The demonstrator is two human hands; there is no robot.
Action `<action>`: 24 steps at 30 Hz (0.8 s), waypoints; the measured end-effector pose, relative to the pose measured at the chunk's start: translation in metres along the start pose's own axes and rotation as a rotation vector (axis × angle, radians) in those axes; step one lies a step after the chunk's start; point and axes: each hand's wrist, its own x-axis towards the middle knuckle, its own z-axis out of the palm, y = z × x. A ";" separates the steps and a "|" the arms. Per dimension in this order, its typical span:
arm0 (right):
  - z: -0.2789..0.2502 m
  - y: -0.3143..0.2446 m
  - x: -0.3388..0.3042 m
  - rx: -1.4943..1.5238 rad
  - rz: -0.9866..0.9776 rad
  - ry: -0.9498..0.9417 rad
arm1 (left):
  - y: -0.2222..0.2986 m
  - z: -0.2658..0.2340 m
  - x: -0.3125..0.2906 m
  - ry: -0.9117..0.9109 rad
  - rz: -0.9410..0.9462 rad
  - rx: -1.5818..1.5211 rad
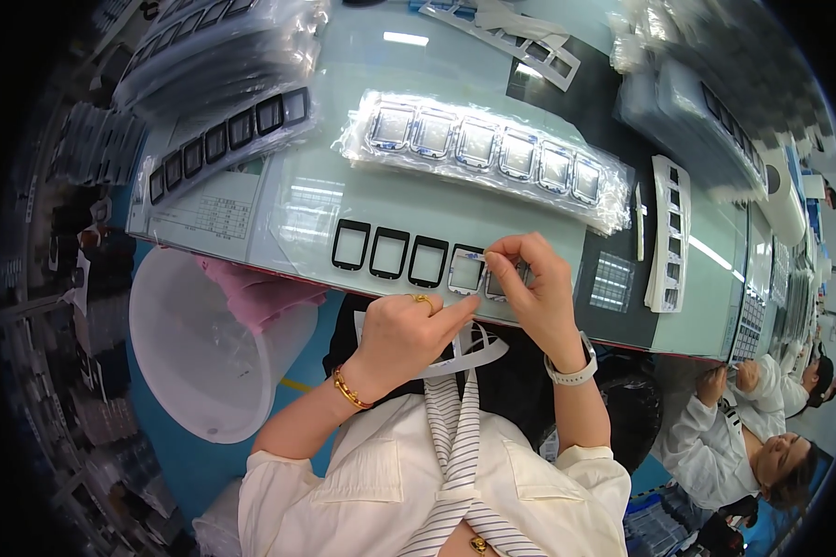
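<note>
Near the table's front edge lies a row of small rectangular frames. Three are plain black, including one black frame (pixel 428 261) in the middle. To their right is a pale-faced frame (pixel 465 270) with blue marks. My right hand (pixel 541 278) pinches thumb and forefinger at its upper right corner; whatever is between the tips is too small to make out. That hand partly covers another frame (pixel 495 286). My left hand (pixel 404 327) has its forefinger reaching to the pale frame's lower edge, its other fingers curled, their contents hidden. Below them hangs a curled white strip (pixel 483 356).
Behind the row lies a plastic-wrapped stack of pale frames (pixel 476 144). Bagged black frames (pixel 215 141) are at left. A cut-out white strip (pixel 664 232) lies at right. A white tub (pixel 195 371) holding pink cloth (pixel 260 295) stands left; a co-worker (pixel 738 436) sits right.
</note>
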 end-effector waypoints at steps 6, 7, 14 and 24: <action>-0.003 -0.004 0.001 -0.036 -0.048 -0.010 | 0.003 0.005 0.001 0.018 -0.024 -0.009; -0.002 -0.003 0.003 -0.034 -0.050 -0.013 | 0.003 0.005 0.000 0.022 -0.034 -0.019; 0.002 0.001 0.009 -0.178 -0.167 0.021 | 0.003 0.006 0.002 0.033 -0.043 -0.065; 0.003 -0.008 0.010 -0.514 -0.323 0.014 | 0.003 0.006 0.001 0.021 -0.055 -0.078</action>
